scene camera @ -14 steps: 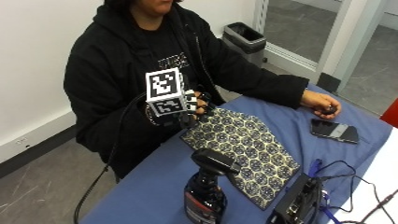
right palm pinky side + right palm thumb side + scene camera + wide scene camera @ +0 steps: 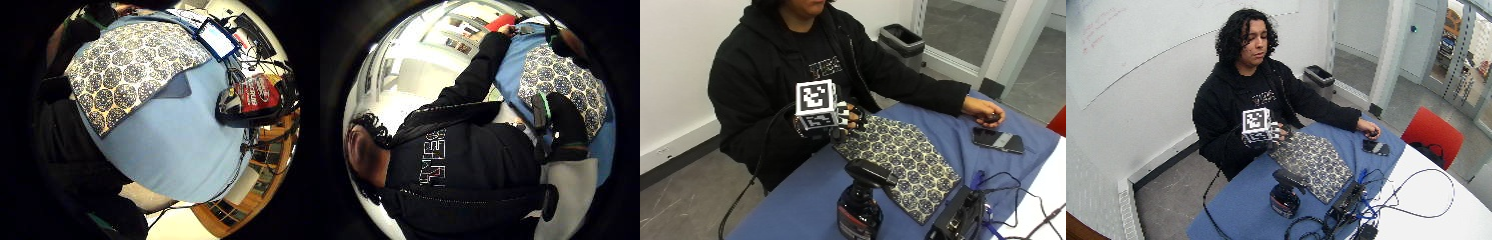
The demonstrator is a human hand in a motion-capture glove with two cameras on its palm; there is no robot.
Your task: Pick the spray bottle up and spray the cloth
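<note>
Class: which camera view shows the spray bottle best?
The wide outside view: the spray bottle stands whole on the blue table. The outside view crops its base, the little finger side view distorts it, and the thumb side view misses it.

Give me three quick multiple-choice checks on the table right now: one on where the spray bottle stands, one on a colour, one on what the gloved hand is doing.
1. Where is the spray bottle?
A. on the patterned cloth
B. on the blue table, beside the cloth, near the front edge
C. in the gloved hand

2. What colour is the table cover?
A. blue
B. green
C. white

3. What is the gloved right hand doing?
A. gripping the bottle
B. pressing the phone
C. holding nothing, raised by the cloth's near corner

Answers: 1 B, the bottle stands upright off the patterned cloth. 2 A, blue shows all around the cloth. 3 C, the hand is apart from the bottle, and the phone lies by the bare hand.
</note>
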